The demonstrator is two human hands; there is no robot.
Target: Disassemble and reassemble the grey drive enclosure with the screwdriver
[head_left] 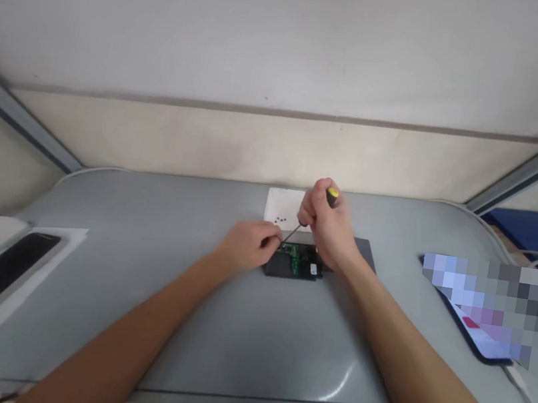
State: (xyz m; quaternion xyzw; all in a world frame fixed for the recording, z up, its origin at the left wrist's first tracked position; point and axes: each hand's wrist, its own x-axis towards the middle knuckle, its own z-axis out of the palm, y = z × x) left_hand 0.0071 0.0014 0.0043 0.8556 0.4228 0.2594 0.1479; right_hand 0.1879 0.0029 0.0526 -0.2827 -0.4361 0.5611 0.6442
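The right hand (332,231) holds the screwdriver (331,198), the left hand's (245,245) grip I cannot tell; better press gently, keeping the green board (296,259) steady.

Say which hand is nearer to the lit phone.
Right. The right hand, gripping the screwdriver, is left of the phone; the left hand is farther left, at the green circuit board.

A grey table (249,333) carries white paper (285,202), an open device (279,268) and a phone (484,338).
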